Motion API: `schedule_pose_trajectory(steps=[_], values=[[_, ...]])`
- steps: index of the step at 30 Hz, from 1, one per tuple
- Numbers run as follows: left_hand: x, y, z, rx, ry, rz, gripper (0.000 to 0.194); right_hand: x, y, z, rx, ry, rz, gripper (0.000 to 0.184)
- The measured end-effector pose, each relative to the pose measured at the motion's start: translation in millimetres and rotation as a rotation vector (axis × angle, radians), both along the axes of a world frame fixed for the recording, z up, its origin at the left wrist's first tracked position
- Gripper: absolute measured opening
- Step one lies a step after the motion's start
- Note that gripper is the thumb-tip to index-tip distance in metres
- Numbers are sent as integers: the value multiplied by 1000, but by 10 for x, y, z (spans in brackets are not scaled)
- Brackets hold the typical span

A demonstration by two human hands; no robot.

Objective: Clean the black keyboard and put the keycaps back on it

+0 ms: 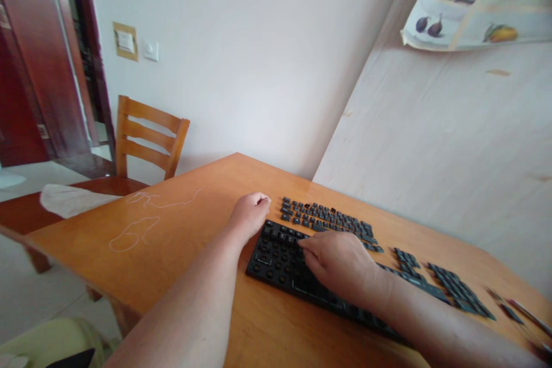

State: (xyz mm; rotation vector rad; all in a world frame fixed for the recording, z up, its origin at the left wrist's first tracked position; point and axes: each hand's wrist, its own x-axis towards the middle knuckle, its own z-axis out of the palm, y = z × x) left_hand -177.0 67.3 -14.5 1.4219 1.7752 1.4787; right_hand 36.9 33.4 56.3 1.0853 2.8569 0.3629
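A black keyboard (276,264) lies on the wooden table, with keycaps on its far-left rows and bare switch sockets nearer to me. My right hand (340,259) is over the keyboard, thumb and forefinger pinched together at the upper row; anything between the fingertips is hidden. Curled closed, my left hand (251,213) rests by the keyboard's far-left corner, and I cannot see whether it holds anything. Behind the keyboard, loose black keycaps (332,218) are laid out in rows. My right forearm partly covers the keyboard's right side.
More keycaps (459,287) form a block to the right, near thin pen-like tools (532,317) at the table's right edge. White cords (133,236) lie on the table (194,241) at left. A wooden chair (146,138) stands beyond the left edge; walls border the far side.
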Motion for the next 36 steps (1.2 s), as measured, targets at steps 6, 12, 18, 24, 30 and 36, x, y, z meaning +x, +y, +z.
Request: schedule_pose_trajectory(steps=[6,12,18,24,30,36], values=[[-18,6,-3,16,24,-22,32,37,127,64,-63,80,2,32],[-23,3,-16,18,29,-13,31,156,915,92,-99,283,-176,34],[-21,-9,-15,5,0,-27,32,250,1664,-51,-102,369,-374,31],[-23,-21,9,-16,0,-19,33,235,1955,-181,-190,347,-363,26],[-37,-8,-11,-16,18,-15,32,205,2117,-226,-230,334,-354,26],[-24,-6,-11,-4,25,-14,33,192,2197,-285,-234,332,-376,20]])
